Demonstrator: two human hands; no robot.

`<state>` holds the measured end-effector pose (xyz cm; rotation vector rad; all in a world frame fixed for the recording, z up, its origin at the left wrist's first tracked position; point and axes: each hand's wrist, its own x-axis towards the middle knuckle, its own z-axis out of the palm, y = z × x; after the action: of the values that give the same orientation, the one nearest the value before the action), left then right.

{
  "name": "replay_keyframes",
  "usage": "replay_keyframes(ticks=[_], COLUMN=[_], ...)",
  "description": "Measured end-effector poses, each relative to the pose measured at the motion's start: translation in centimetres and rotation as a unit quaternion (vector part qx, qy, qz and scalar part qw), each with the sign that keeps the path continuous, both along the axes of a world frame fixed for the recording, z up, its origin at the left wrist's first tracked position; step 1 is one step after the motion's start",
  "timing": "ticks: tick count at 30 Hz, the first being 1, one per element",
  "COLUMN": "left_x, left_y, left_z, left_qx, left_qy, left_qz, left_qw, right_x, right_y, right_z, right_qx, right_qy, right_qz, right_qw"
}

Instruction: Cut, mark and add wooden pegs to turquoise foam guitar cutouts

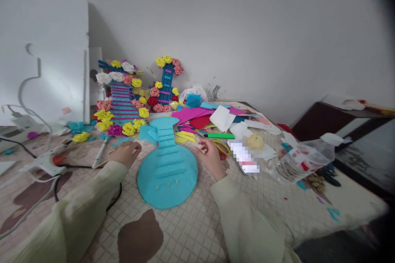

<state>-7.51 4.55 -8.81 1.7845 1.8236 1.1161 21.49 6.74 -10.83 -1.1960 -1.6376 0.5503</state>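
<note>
A turquoise guitar-shaped felt piece (167, 168) lies flat on the table in front of me, its neck pointing away. My left hand (126, 153) rests on the table just left of its waist, fingers curled, next to a thin stick. My right hand (210, 154) sits at the right edge of the shape, fingers bent in a pinch; whether anything is in them I cannot make out. Both arms wear pale cream sleeves.
Two flower-covered blue guitar models (121, 98) (166, 84) stand at the back. Coloured felt sheets (197, 116), a green marker (220, 135), yellow scissors (222, 148), a plastic bottle (304, 160) and a glue gun (46, 163) with cables lie about. The table edge drops off at right.
</note>
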Motion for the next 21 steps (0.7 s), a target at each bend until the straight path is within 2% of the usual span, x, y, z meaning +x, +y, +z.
replay_keyframes(ticks=[2, 4, 8, 10, 12, 15, 18, 21], left_x=[2.1, 4.6, 8.3, 9.2, 9.5, 9.2, 8.1, 6.5], left_y=[-1.3, -2.8, -5.0, -5.4, -5.6, -6.1, -7.5, -9.4], left_z=[0.9, 1.3, 1.1, 0.8, 0.5, 0.3, -0.1, -1.0], left_qx=[-0.011, -0.041, -0.113, -0.133, -0.142, -0.135, -0.084, -0.044], left_qy=[-0.073, -0.129, -0.241, -0.274, -0.295, -0.305, -0.231, -0.128], left_qz=[-0.02, -0.053, -0.106, -0.113, -0.11, -0.105, -0.088, -0.064], left_qw=[0.997, 0.989, 0.958, 0.946, 0.939, 0.937, 0.965, 0.989], right_x=[-0.7, -1.6, -3.3, -3.6, -3.5, -2.7, -1.7, -1.1], right_y=[-0.9, -2.0, -4.0, -4.4, -4.5, -4.3, -4.3, -4.5], right_z=[0.6, 1.2, 1.8, 1.9, 2.0, 2.1, 1.4, 0.2], right_qx=[-0.001, -0.016, -0.054, -0.053, -0.043, -0.052, -0.059, -0.035], right_qy=[0.008, 0.029, 0.073, 0.068, 0.063, 0.067, 0.02, -0.057], right_qz=[0.038, 0.107, 0.267, 0.303, 0.307, 0.273, 0.254, 0.265], right_qw=[0.999, 0.994, 0.959, 0.949, 0.949, 0.958, 0.965, 0.962])
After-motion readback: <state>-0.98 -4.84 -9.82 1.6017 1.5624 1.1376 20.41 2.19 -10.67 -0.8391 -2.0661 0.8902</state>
